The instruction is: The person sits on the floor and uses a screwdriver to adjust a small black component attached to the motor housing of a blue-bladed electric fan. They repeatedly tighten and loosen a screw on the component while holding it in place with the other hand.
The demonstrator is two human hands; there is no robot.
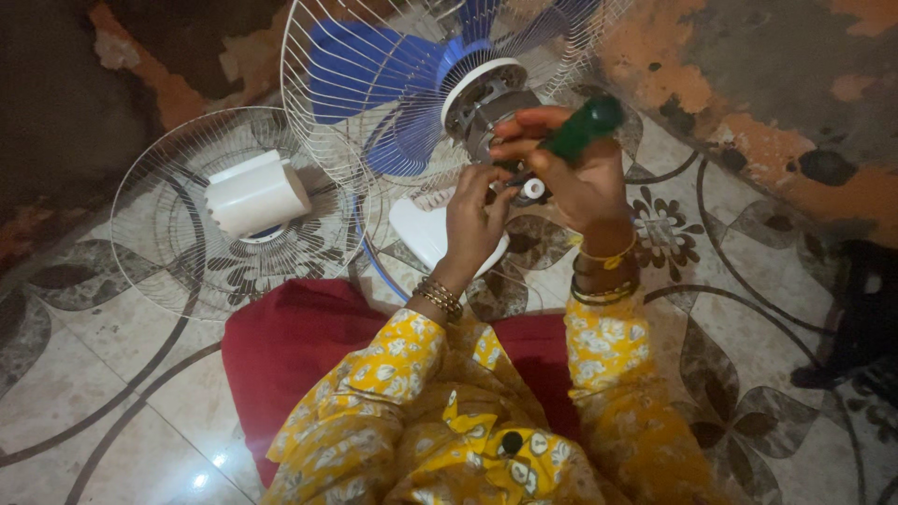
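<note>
Dim, warm indoor light. Small glare spots shine on the floor tiles (201,479) at seven o'clock. The ten o'clock corner sinks into deep shadow. The picture is soft and grainy, and the green screwdriver handle (582,128) is slightly blurred.

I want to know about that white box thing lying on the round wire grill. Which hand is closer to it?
Left. The left hand is at the fan motor, right of the white cover, well apart. The right hand, holding a green-handled screwdriver, is farther right.
</note>
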